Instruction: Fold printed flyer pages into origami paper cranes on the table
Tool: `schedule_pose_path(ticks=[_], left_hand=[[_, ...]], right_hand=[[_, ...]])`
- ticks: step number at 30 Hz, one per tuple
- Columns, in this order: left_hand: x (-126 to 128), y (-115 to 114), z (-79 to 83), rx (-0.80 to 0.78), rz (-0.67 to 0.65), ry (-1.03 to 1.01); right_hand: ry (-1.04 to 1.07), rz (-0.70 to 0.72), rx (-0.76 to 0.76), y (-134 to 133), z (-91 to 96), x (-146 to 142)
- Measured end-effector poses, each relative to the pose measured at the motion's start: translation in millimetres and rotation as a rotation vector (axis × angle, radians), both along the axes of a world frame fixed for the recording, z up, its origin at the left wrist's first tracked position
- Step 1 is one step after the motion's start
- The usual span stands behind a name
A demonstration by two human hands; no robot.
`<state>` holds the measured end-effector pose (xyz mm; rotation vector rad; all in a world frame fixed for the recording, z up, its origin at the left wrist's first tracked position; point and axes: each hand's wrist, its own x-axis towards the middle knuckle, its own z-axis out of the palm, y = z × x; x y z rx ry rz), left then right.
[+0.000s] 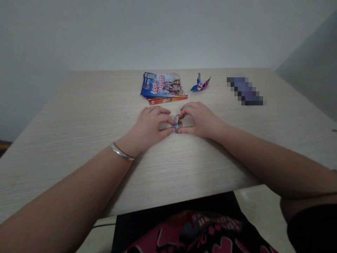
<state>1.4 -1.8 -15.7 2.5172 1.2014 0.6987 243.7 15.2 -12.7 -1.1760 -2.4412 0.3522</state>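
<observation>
looks mid-fold: left hand point(150, 127) grip nearly closed, right hand point(202, 118) grip a bit wider, both on the small folded paper point(180, 124) between them at the table point(79, 109); next move likely needs aligned edges, light even pressure.

The person's left forearm point(76, 186) slants up from the lower left and the right forearm point(255, 151) comes in from the right, the two converging ahead of the body. The left hand point(152, 126) is turned back upward, thumb and index finger drawn into a pinch, its other fingers spread forward in a loose curve. The right hand point(201, 117) pinches too, index finger arched above a straighter thumb. The two thumb tips point at each other, just beside one another.
</observation>
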Motion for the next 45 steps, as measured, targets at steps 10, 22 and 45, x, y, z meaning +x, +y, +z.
schedule_pose_path(ticks=[10, 22, 45], left_hand=[[3, -4, 4.9, 0.013, 0.061, 0.040], [13, -8, 13.7, -0.330, 0.032, -0.447], [15, -12, 18.1, -0.626, -0.140, -0.674]], right_hand=[[0.111, 0.002, -0.006, 1, -0.2, 0], [0.513, 0.034, -0.233, -12, 7.3, -12], [0.873, 0.291, -0.629, -13, 6.4, -16]])
